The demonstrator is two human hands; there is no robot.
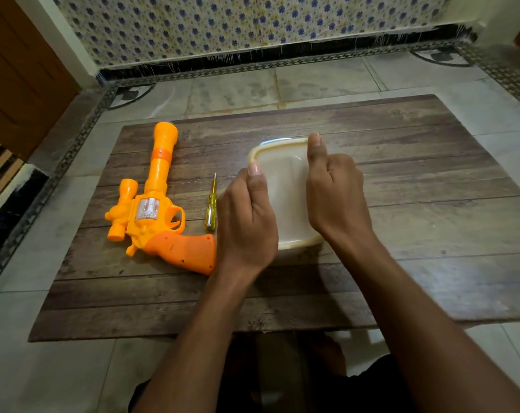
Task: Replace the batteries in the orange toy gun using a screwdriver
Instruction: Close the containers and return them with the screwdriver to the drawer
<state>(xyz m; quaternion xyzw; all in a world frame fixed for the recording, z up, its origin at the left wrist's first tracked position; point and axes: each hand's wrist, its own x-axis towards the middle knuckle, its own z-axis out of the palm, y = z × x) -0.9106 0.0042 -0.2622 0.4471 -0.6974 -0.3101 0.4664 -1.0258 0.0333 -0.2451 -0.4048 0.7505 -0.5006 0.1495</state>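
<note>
The orange toy gun lies flat on the left part of the wooden board, its barrel pointing away from me. Just right of it lies a screwdriver with a clear yellow handle, tip pointing away. In the middle stands a cream lidded plastic container. My left hand grips its left side, thumb on the lid's rim. My right hand grips its right side with the thumb pressed on the far right corner of the lid. What the container holds is hidden.
The board rests on a tiled floor. A cloth with a blue flower pattern hangs along the back. A brown wooden door stands at the far left. My legs show below the board's near edge.
</note>
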